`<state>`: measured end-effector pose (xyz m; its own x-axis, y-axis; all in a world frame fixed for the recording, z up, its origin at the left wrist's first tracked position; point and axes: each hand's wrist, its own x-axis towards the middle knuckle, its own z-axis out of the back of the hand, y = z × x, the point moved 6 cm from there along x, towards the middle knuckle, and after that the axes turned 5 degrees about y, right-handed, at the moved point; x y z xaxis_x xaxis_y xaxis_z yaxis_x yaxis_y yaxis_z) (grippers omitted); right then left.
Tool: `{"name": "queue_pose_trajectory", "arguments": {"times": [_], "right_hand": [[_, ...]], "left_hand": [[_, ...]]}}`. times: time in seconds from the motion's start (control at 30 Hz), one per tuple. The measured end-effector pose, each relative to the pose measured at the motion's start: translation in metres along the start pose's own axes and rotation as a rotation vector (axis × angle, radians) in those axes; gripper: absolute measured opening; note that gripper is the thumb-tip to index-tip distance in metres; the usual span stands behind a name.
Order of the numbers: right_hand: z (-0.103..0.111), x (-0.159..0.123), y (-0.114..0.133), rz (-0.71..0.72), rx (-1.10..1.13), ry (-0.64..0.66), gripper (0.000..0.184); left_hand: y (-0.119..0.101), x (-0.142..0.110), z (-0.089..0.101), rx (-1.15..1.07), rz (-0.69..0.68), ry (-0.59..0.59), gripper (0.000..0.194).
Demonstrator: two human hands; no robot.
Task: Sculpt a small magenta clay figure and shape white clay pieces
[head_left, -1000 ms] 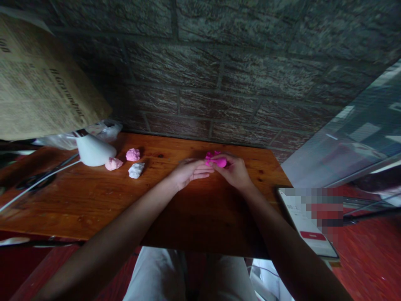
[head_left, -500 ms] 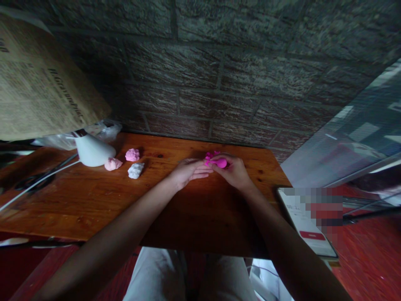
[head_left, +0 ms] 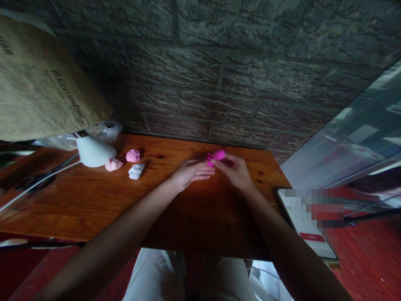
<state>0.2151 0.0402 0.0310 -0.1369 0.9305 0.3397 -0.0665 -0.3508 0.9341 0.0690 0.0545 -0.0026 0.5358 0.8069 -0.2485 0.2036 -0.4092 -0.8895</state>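
Above the wooden table, both my hands meet at a bright magenta piece of modelling clay. It has a smooth rounded end at the upper right and a smaller, knobbly part at the lower left. My left hand grips the knobbly part near thumb and forefinger, its other fingers stretched out below. My right hand pinches the clay from the other side, between thumb and fingers. Fingers hide part of the clay's middle. On the left of the table sit a pink lump, a pale pink lump and a white lump of clay.
A lamp with a white base and a newsprint shade stands at the left. A tablet-like device lies at the table's right edge. Behind the wooden table rises a brick-patterned wall.
The rounded end of the magenta clay has turned upward and away, from lying level beside my right thumb. The hands have barely moved, and the other lumps stay put.
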Motion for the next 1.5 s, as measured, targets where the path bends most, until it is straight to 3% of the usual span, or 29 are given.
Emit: {"name": "queue_pose_trajectory", "arguments": {"times": [0.3,0.83,1.33,1.5], "right_hand": [[-0.004,0.000,0.000,-0.023,-0.018,0.028,0.035],[0.001,-0.001,-0.001,-0.023,-0.058,0.015,0.034],[0.000,-0.001,0.000,-0.068,-0.076,0.141,0.041],[0.018,0.001,0.004,-0.047,-0.124,0.071,0.040]], "left_hand": [[-0.002,0.000,0.000,-0.025,-0.061,0.030,0.022],[0.001,0.000,0.001,0.079,-0.022,0.048,0.043],[0.006,0.003,-0.001,0.094,-0.004,0.066,0.042],[0.007,0.002,-0.003,0.117,0.035,0.086,0.047]]}}
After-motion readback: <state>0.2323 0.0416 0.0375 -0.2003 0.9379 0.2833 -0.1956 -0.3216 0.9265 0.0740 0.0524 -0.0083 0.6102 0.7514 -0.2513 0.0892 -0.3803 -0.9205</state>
